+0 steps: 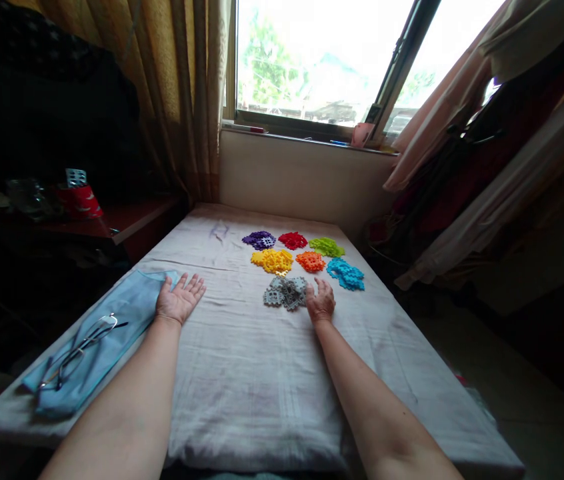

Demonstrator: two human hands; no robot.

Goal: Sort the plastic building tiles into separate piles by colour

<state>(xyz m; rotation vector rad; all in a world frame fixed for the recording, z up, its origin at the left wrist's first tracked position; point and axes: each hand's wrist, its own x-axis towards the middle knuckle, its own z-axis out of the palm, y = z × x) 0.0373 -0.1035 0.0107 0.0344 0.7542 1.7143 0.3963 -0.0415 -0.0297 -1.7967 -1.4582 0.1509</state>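
My left hand (180,299) lies palm up with fingers spread, at the edge of a folded light blue cloth (132,310); nothing is in it. My right hand (321,301) is beside the right edge of a pile of grey interlocking plastic pieces (287,293), its fingers apart and slightly curled. Whether its thumb touches the pile I cannot tell. Behind the grey pile are further piles sorted by colour: yellow pieces (272,261), orange pieces (311,261), blue pieces (346,274), purple pieces (257,240), red pieces (293,241) and lime green pieces (327,247).
A pale sheet covers the table (242,373). Eyeglasses (82,347) rest on the blue cloth. To the left, a dark red desk (145,217) holds a red container (79,202). A pink cup (362,135) stands on the windowsill. Clothes (462,220) hang at the right.
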